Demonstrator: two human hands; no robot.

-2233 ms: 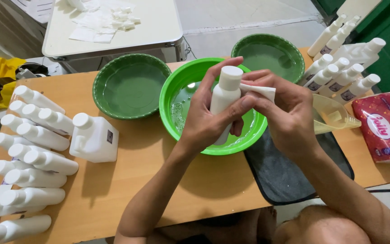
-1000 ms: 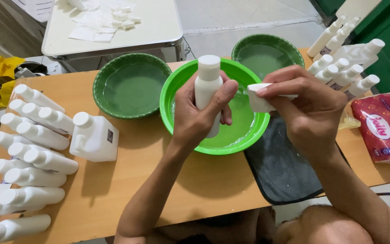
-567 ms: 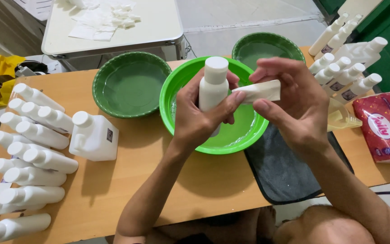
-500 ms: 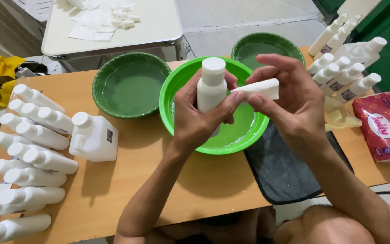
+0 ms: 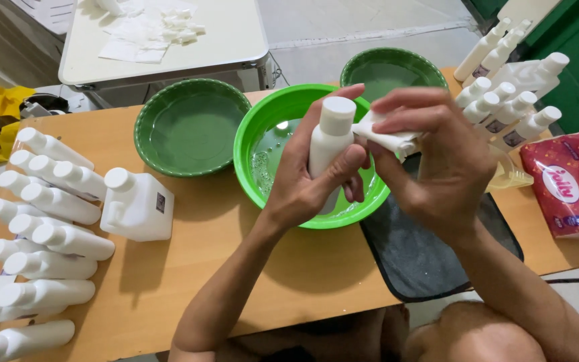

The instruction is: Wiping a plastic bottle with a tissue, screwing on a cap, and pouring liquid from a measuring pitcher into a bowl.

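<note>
My left hand (image 5: 306,181) grips a small white capped bottle (image 5: 330,137) upright over the bright green bowl (image 5: 252,144), which holds a little soapy water. My right hand (image 5: 430,161) pinches a folded white tissue (image 5: 387,136) and presses it against the bottle's right side, just below the cap. Both hands hover above the bowl's right half.
Two dark green bowls (image 5: 192,127) (image 5: 387,70) sit behind. Several white bottles lie in rows at the left (image 5: 41,221) beside a square white jug (image 5: 135,204); more bottles stand at the right (image 5: 504,100). A dark cloth (image 5: 423,261), a clear funnel (image 5: 507,175) and a red tissue pack (image 5: 574,184) lie to the right.
The right hand lifted the tissue away from the bottle, then brought it back against the bottle's side. The left hand tilted the bottle slightly to the right.
</note>
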